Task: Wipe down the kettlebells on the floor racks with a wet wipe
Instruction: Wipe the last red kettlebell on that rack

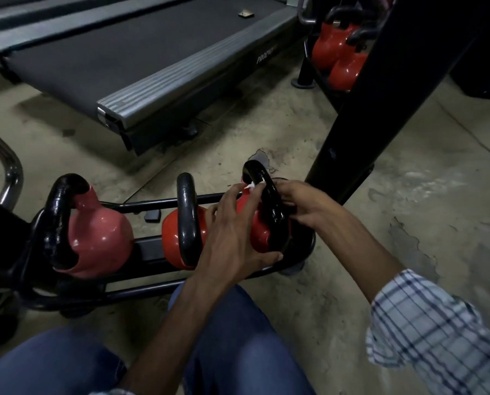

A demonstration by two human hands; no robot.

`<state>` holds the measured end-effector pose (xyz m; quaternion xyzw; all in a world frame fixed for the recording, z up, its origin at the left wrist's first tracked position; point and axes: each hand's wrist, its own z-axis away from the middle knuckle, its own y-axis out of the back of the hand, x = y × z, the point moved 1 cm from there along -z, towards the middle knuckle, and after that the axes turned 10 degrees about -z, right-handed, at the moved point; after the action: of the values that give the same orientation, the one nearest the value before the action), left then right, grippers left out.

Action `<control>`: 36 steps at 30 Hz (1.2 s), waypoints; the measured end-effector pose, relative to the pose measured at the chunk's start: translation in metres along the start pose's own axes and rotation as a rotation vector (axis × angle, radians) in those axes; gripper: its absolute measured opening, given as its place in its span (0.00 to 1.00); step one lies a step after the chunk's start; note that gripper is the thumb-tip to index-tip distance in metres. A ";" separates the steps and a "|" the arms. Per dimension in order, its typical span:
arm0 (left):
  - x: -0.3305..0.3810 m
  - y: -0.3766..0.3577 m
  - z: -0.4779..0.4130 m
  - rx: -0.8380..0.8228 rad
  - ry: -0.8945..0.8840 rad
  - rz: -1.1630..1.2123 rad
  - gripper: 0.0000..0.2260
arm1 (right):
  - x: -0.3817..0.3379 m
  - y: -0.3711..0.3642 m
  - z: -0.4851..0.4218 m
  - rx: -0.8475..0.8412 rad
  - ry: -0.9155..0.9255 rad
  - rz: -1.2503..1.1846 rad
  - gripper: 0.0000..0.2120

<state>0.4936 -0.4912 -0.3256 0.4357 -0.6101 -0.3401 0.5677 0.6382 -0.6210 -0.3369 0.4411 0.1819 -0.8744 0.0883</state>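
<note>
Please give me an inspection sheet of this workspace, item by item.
Surface: concrete floor, stained and patchy.
Job's things: three red kettlebells on the near floor rack; right kettlebell being handled; white wet wipe on its black handle.
Clutter: small dark block on the floor behind the rack.
Hands: left hand braces the kettlebell body; right hand grips the handle.
Cables: nothing seen.
Surroundings: treadmill behind; more kettlebells on a far rack; black post.
</note>
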 end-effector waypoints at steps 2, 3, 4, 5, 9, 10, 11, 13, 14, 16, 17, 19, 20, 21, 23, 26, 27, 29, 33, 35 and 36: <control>-0.002 -0.001 0.001 0.004 -0.012 -0.008 0.56 | 0.001 -0.004 0.008 0.028 -0.048 -0.049 0.10; -0.002 -0.002 0.001 0.001 -0.017 -0.014 0.56 | 0.001 -0.007 0.007 0.052 -0.054 -0.089 0.10; -0.002 -0.002 0.001 -0.005 -0.019 -0.020 0.56 | -0.002 -0.011 0.006 0.079 -0.062 -0.138 0.09; -0.003 -0.002 0.001 -0.011 -0.019 -0.023 0.56 | -0.004 -0.014 0.001 0.114 -0.077 -0.166 0.09; -0.003 -0.002 -0.002 -0.022 -0.009 -0.014 0.55 | -0.009 -0.020 -0.006 0.130 -0.125 -0.126 0.10; -0.002 -0.002 -0.003 -0.015 -0.013 -0.009 0.54 | -0.008 -0.018 -0.005 0.102 -0.125 -0.087 0.10; -0.003 -0.001 -0.003 -0.006 -0.018 -0.001 0.53 | -0.006 -0.013 -0.003 0.068 -0.112 -0.038 0.10; -0.004 0.001 -0.003 0.010 -0.026 0.015 0.51 | 0.000 -0.001 0.004 -0.068 -0.066 0.037 0.10; -0.005 0.002 -0.004 0.016 -0.026 0.021 0.49 | 0.004 0.007 0.008 -0.143 -0.041 0.061 0.10; -0.007 0.002 -0.004 0.018 -0.021 0.025 0.48 | 0.014 0.022 0.018 -0.210 -0.005 0.087 0.16; -0.009 0.002 -0.005 0.013 -0.019 0.025 0.48 | 0.020 0.028 0.024 -0.223 0.013 0.095 0.18; -0.010 0.002 -0.006 0.001 -0.017 0.028 0.48 | 0.030 0.032 0.042 -0.173 0.126 0.167 0.14; -0.010 0.002 -0.007 -0.003 -0.017 0.030 0.48 | 0.035 0.032 0.051 -0.108 0.211 0.224 0.11; -0.010 0.002 -0.008 -0.005 -0.016 0.031 0.47 | 0.040 0.031 0.060 -0.030 0.297 0.284 0.08; -0.010 0.003 -0.009 -0.005 -0.013 0.040 0.47 | 0.051 0.027 0.077 0.129 0.445 0.361 0.06; -0.009 0.005 -0.011 -0.005 -0.008 0.065 0.46 | 0.076 0.018 0.096 0.335 0.578 0.333 0.07; -0.009 0.006 -0.011 -0.007 -0.006 0.070 0.46 | 0.085 0.013 0.101 0.376 0.595 0.291 0.08; -0.009 0.006 -0.012 -0.009 0.004 0.084 0.45 | 0.102 0.000 0.107 0.429 0.624 0.198 0.10; -0.008 0.005 -0.012 0.008 0.007 0.121 0.43 | 0.110 -0.029 0.102 0.570 0.793 0.095 0.12; -0.008 0.005 -0.011 0.018 0.004 0.125 0.42 | 0.110 -0.035 0.099 0.576 0.827 0.091 0.12; -0.007 0.005 -0.011 0.019 0.003 0.122 0.42 | 0.110 -0.034 0.099 0.562 0.815 0.077 0.11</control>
<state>0.5038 -0.4820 -0.3226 0.4035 -0.6378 -0.2983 0.5843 0.4887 -0.6288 -0.3633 0.7601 -0.0577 -0.6422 -0.0803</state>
